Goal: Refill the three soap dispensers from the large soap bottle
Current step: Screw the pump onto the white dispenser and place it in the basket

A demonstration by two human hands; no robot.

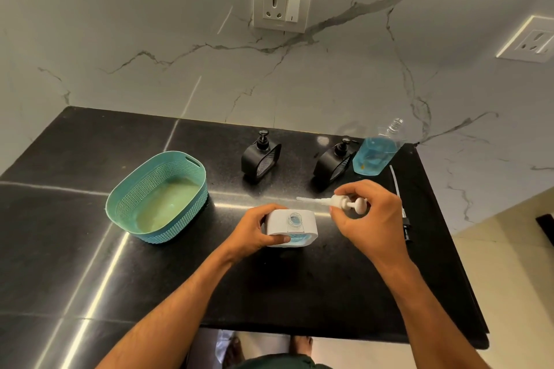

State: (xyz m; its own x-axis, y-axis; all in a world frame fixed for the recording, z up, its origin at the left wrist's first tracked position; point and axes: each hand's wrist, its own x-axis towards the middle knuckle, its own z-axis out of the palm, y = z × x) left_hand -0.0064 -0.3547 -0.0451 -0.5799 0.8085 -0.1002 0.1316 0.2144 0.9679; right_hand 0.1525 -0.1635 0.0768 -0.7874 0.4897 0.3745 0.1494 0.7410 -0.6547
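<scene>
Now the left hand (257,229) grips the open white soap dispenser (292,228) on the worktop (269,287). Right hand (367,213) fingers pinch its white pump (338,202) just above.

Home kitchen or utility nook: polished black stone tabletop (90,263) sitting against veined marble wall (150,39) w/ switched sockets (281,6); teal basket (156,198) sitting near tabletop's left edge.

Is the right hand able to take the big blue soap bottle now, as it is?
Probably not yet. The right hand holds the white pump, so it is occupied. The path to the large soap bottle looks free; only the nearer black dispenser stands beside it.
</scene>
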